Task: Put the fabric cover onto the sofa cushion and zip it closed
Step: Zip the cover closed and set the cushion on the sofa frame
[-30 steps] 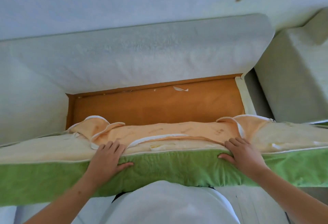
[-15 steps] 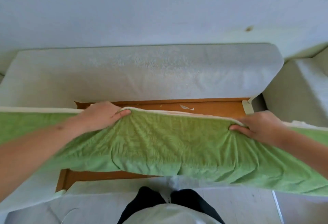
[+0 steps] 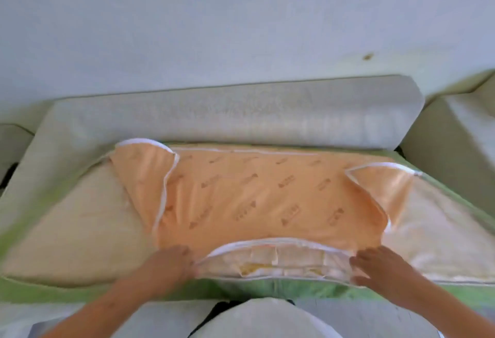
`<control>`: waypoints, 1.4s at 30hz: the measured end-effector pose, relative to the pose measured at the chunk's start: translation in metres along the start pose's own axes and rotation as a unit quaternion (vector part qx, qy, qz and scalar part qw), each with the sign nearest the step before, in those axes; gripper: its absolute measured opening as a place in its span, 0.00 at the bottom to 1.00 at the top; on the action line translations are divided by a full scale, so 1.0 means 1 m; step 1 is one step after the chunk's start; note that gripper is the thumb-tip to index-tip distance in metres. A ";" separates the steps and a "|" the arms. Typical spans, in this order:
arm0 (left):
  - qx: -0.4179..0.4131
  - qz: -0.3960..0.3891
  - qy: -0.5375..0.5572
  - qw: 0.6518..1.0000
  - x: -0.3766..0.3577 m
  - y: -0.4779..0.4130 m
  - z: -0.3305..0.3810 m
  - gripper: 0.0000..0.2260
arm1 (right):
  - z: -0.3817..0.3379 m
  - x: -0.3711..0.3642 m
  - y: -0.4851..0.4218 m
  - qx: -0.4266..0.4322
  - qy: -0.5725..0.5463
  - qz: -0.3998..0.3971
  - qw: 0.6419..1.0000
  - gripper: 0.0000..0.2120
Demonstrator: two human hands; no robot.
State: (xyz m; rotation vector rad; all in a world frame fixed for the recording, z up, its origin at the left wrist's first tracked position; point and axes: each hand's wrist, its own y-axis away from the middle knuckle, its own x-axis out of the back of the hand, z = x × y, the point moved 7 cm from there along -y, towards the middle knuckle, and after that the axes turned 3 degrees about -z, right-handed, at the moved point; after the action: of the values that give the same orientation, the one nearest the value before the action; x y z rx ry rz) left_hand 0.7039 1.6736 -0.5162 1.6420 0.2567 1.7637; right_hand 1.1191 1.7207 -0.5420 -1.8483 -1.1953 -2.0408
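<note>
The cushion (image 3: 241, 198) lies flat on the sofa (image 3: 233, 115) seat, long side running left to right, its far edge against the backrest (image 3: 267, 120). The side facing up shows the orange inner casing, printed with small dark marks, exposed across the middle. The cover (image 3: 67, 230) is cream on this upper side at both the left and right ends, and green along the near edge and the far right edge.

The cover's opening is not closed. Its white-edged flaps (image 3: 144, 176) are turned back: one folded over at far left, one at far right, and one curving along the near middle edge. Beneath that near flap a pale lining with a yellowish patch shows.

The left hand (image 3: 171, 265) rests on the near edge at the left end of the near flap, fingers curled onto the fabric. Whether it pinches the fabric or only presses on it cannot be told. The right hand (image 3: 380, 268) lies at the right end of the same flap, fingers loosely spread on the cloth; a firm grip cannot be confirmed. The frame is slightly blurred.

A pale wall (image 3: 241, 16) stands behind the sofa. A second sofa section (image 3: 455, 136) sits at far right.
</note>
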 end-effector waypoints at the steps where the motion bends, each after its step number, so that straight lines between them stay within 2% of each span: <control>1: 0.026 -0.051 0.031 0.998 -0.024 -0.007 0.002 0.27 | -0.001 -0.023 -0.004 -0.034 -0.032 -0.068 0.997 0.35; 2: 0.073 -0.105 0.077 0.989 -0.041 -0.013 0.004 0.26 | -0.002 -0.035 -0.006 -0.059 -0.058 -0.097 0.992 0.42; 3: 0.091 -0.126 0.107 0.982 -0.050 -0.021 0.008 0.27 | -0.003 -0.041 -0.008 -0.077 -0.061 -0.086 0.991 0.51; 4: 0.092 -0.108 0.123 0.982 -0.049 -0.029 0.011 0.28 | -0.001 -0.043 -0.012 -0.104 -0.073 -0.066 0.990 0.59; 6: 0.093 -0.032 0.150 0.984 -0.040 -0.051 0.012 0.35 | -0.006 -0.032 -0.016 -0.136 -0.098 -0.060 0.984 0.63; 7: 0.090 0.005 0.137 0.986 -0.030 -0.060 0.012 0.37 | -0.008 -0.023 -0.021 -0.141 -0.102 -0.057 0.983 0.61; 9: 0.071 0.054 0.099 0.991 -0.014 -0.070 0.017 0.34 | -0.010 -0.011 -0.028 -0.146 -0.095 -0.051 0.983 0.54; 11: 0.069 0.080 0.095 0.990 0.001 -0.071 0.024 0.26 | -0.007 -0.010 -0.033 -0.155 -0.100 -0.050 0.982 0.57; 13: 0.086 0.080 0.100 0.988 0.003 -0.069 0.020 0.25 | -0.005 -0.004 -0.038 -0.156 -0.098 -0.038 0.982 0.55; 16: 0.103 0.034 0.095 0.990 -0.013 -0.064 0.005 0.26 | -0.003 0.003 -0.040 -0.157 -0.092 -0.031 0.983 0.33; 17: 0.108 0.022 0.095 0.989 -0.017 -0.063 0.001 0.26 | -0.001 0.001 -0.039 -0.164 -0.093 -0.035 0.981 0.31; 21: 0.119 -0.017 0.097 0.988 -0.026 -0.067 -0.005 0.24 | 0.013 -0.016 -0.030 -0.213 -0.131 -0.054 0.967 0.31; 25: 0.087 -0.045 0.074 0.993 -0.030 -0.095 0.003 0.25 | 0.021 -0.032 -0.009 -0.272 -0.180 -0.054 0.944 0.32; 29: 0.031 -0.109 0.057 0.992 -0.023 -0.155 0.037 0.26 | 0.024 -0.059 0.030 -0.353 -0.238 -0.047 0.904 0.32; 33: -0.005 -0.154 0.050 0.987 -0.023 -0.206 0.082 0.27 | 0.019 -0.083 0.062 -0.400 -0.278 -0.045 0.872 0.33; 38: -0.009 -0.172 0.050 0.984 -0.025 -0.264 0.146 0.28 | 0.038 -0.114 0.094 -0.425 -0.350 -0.028 0.834 0.32; 42: 0.029 -0.165 0.095 0.981 -0.027 -0.302 0.195 0.28 | 0.090 -0.138 0.106 -0.395 -0.381 -0.021 0.836 0.31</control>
State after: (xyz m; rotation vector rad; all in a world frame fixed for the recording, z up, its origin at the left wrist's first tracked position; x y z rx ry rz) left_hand 0.9913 1.8177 -0.6789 1.3767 0.6360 1.6666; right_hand 1.2839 1.6511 -0.6232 -3.2544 -0.4262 -2.0221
